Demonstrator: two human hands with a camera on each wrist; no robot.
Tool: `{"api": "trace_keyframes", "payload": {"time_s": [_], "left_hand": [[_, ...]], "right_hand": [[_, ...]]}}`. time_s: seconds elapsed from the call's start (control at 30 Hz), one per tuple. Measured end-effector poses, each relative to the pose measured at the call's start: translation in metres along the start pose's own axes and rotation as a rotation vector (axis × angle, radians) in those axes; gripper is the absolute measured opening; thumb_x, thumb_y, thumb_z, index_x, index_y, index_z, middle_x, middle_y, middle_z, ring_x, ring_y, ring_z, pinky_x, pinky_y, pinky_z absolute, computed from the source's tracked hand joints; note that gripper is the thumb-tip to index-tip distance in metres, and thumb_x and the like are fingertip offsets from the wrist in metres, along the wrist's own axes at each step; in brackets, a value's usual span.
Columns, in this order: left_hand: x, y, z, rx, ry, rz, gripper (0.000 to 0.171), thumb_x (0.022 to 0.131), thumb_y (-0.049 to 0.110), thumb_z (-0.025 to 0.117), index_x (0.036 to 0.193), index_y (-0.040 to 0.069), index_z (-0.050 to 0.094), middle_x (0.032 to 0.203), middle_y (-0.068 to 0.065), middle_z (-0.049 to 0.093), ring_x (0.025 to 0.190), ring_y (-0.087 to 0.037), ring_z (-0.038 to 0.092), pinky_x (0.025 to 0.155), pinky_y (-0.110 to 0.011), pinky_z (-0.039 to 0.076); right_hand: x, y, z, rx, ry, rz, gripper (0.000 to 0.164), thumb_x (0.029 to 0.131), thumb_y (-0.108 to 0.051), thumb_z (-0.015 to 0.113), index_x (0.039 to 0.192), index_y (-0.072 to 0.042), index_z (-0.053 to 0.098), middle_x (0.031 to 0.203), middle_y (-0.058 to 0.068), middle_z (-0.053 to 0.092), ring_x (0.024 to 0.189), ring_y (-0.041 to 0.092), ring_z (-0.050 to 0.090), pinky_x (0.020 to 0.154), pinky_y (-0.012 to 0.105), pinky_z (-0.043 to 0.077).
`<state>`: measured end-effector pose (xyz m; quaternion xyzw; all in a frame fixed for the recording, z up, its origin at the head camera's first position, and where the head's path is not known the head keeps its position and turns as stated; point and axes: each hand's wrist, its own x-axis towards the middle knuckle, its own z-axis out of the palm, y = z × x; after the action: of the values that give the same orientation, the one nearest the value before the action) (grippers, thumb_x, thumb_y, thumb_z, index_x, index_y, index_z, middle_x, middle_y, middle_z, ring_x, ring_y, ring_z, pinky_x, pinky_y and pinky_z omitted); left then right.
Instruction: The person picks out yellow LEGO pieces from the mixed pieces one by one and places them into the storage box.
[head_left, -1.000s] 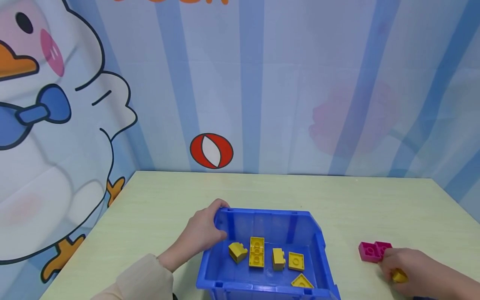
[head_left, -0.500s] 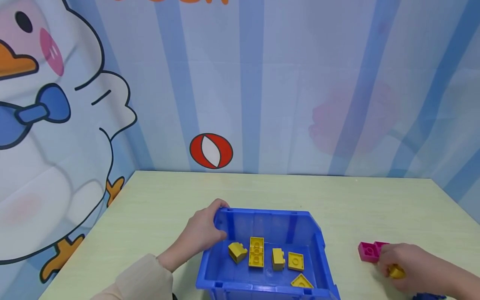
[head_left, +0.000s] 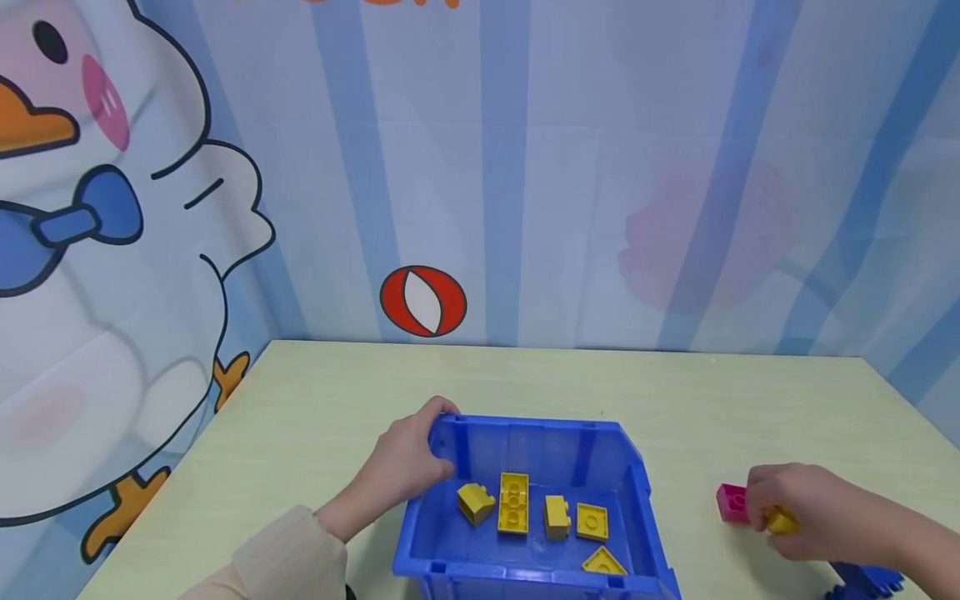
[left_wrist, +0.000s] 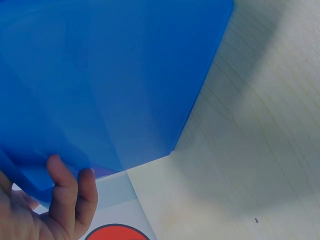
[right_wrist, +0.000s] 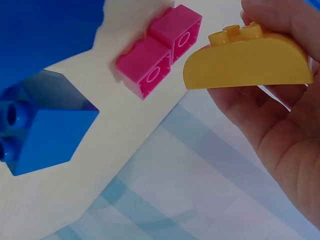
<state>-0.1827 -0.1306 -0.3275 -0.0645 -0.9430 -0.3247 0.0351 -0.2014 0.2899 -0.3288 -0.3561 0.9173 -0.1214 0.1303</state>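
Note:
My left hand [head_left: 408,454] grips the far left corner of a blue plastic bin [head_left: 652,533]; in the left wrist view its fingers [left_wrist: 64,195] curl over the rim. Inside the bin lie several yellow toy bricks, among them a long one [head_left: 513,503] and a triangular one [head_left: 604,562]. To the right of the bin, my right hand [head_left: 825,512] pinches a yellow curved building brick [right_wrist: 245,62], studs on top and ends rounded. Just past that hand, two pink bricks [right_wrist: 145,67] lie side by side on the table, partly hidden by it in the head view.
Blue building bricks [head_left: 866,579] lie at the lower right, near my right forearm; a sloped blue brick [right_wrist: 55,122] shows up close in the right wrist view. The pale table [head_left: 337,375] ends at a striped cartoon backdrop [head_left: 555,208].
My right hand has moved up and slightly left with the yellow curved brick, covering more of the pink bricks. More of the blue bricks now shows below it. The left hand has stayed put.

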Motion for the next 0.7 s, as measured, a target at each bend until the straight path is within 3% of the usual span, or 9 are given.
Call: {"api": "trace_keyframes", "payload": {"time_s": [0.43, 0.7], "left_hand": [[0.0, 0.001, -0.001, -0.007, -0.002, 0.002, 0.047, 0.067, 0.005, 0.063, 0.109, 0.016, 0.047, 0.106, -0.014, 0.06, 0.087, -0.031, 0.058, 0.065, -0.047, 0.054], [-0.001, 0.001, -0.001, -0.005, -0.002, -0.002, 0.047, 0.067, 0.005, 0.063, 0.109, 0.016, 0.047, 0.106, -0.014, 0.06, 0.085, -0.03, 0.058, 0.064, -0.045, 0.054]], "right_hand": [[0.005, -0.007, -0.008, -0.016, 0.033, -0.062, 0.02, 0.065, -0.015, 0.072, 0.074, -0.027, 0.058, 0.078, -0.018, 0.047, 0.066, 0.002, 0.044, 0.059, 0.027, 0.05], [0.009, -0.012, -0.014, -0.017, 0.073, -0.166, 0.017, 0.068, -0.022, 0.071, 0.075, -0.028, 0.057, 0.081, -0.019, 0.049, 0.068, 0.001, 0.045, 0.058, 0.026, 0.051]]}}
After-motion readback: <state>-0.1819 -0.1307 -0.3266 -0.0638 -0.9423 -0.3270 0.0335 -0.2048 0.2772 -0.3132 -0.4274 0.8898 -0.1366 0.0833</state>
